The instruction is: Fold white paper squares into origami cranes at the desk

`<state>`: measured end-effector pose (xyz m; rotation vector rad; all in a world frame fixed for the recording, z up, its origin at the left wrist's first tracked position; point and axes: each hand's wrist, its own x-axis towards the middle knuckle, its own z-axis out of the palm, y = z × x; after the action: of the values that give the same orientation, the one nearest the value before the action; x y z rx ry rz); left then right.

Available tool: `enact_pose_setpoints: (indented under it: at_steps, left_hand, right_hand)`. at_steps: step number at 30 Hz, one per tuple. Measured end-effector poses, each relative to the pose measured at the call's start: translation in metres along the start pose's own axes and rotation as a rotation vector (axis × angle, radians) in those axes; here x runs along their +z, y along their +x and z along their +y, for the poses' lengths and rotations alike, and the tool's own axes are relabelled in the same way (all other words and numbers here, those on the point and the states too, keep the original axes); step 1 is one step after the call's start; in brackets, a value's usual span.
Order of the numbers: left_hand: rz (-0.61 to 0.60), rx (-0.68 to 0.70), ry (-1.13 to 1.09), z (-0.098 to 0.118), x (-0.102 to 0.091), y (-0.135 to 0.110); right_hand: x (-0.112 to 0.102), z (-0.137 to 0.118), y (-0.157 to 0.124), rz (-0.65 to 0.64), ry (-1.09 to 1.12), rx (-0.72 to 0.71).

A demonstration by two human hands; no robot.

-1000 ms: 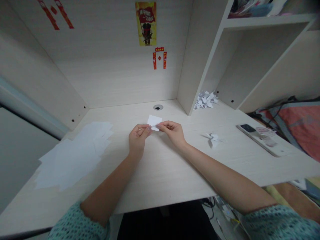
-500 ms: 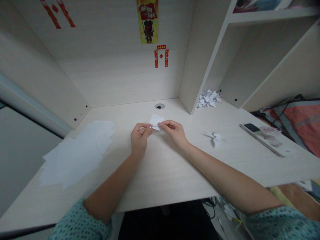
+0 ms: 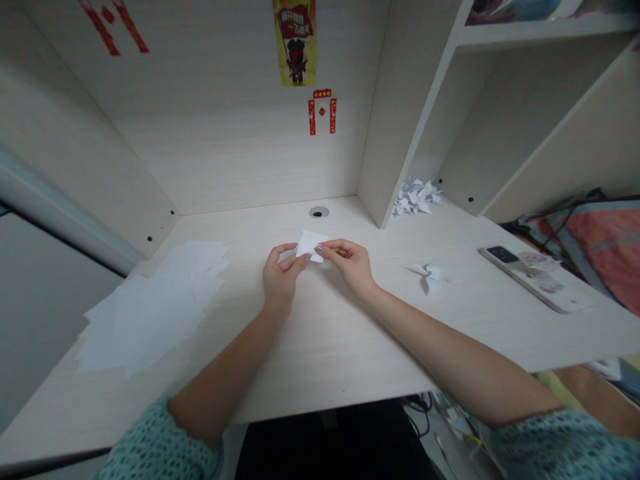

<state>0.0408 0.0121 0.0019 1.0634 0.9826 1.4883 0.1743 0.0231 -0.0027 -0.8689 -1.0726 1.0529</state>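
Observation:
Between my two hands is a small white folded sheet of paper (image 3: 311, 243), held just above the desk's middle. My left hand (image 3: 281, 275) pinches its lower left edge with thumb and fingers. On the other side, my right hand (image 3: 350, 261) grips the lower right corner between thumb and forefinger. The fingers cover part of the lower edge, so the exact folds there are hard to make out. To the right of my right hand lies a folded white paper figure (image 3: 431, 277) with pointed ends.
A spread stack of white paper sheets (image 3: 155, 307) lies on the left of the desk (image 3: 300, 373). A heap of small folded papers (image 3: 417, 197) sits behind the upright divider (image 3: 407, 113). A phone (image 3: 530, 277) rests at the right, near a red-grey cloth item (image 3: 595, 247).
My left thumb has slid slightly right and down along the paper's lower edge, and its fingers have opened a little from the thumb. The paper has tilted slightly. My right hand stays nearly in place.

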Motion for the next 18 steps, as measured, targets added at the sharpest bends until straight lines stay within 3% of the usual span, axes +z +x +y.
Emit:
enact_pose_setpoints:
  at_steps: [18]
  left_hand:
    - [-0.001,-0.082,-0.077,-0.002,-0.0005,0.0022]
  right_hand:
    - [-0.0005,0.0037,0.0004,0.025,0.051,0.014]
